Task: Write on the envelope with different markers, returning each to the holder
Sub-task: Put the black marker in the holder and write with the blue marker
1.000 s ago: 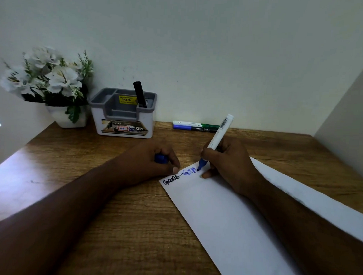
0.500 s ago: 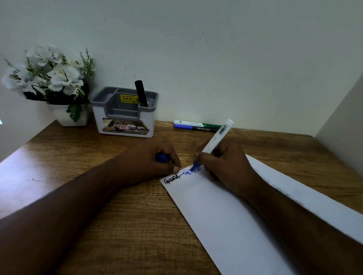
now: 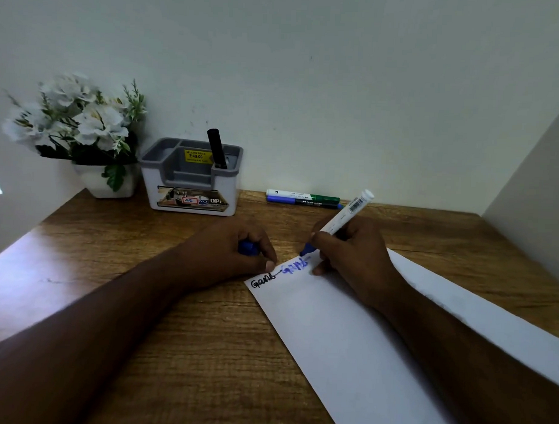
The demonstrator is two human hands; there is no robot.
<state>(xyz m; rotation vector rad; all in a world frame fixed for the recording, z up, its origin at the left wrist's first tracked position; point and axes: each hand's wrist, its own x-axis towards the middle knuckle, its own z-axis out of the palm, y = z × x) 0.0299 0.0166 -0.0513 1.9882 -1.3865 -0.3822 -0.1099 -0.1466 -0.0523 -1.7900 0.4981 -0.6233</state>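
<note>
The long white paper envelope [image 3: 362, 341] lies on the wooden tabletop [image 3: 172, 350]. We note the right hand [image 3: 356, 255] gripping the white blue-tipped marker [image 3: 341, 220], writing; the left hand [image 3: 229, 254] holds its blue cap [image 3: 248, 248]. Next, we judge: recap, return to the grey plastic holder [image 3: 190, 177].

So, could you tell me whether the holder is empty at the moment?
No, a black marker stands tilted in a right-hand compartment of the grey holder.
</note>
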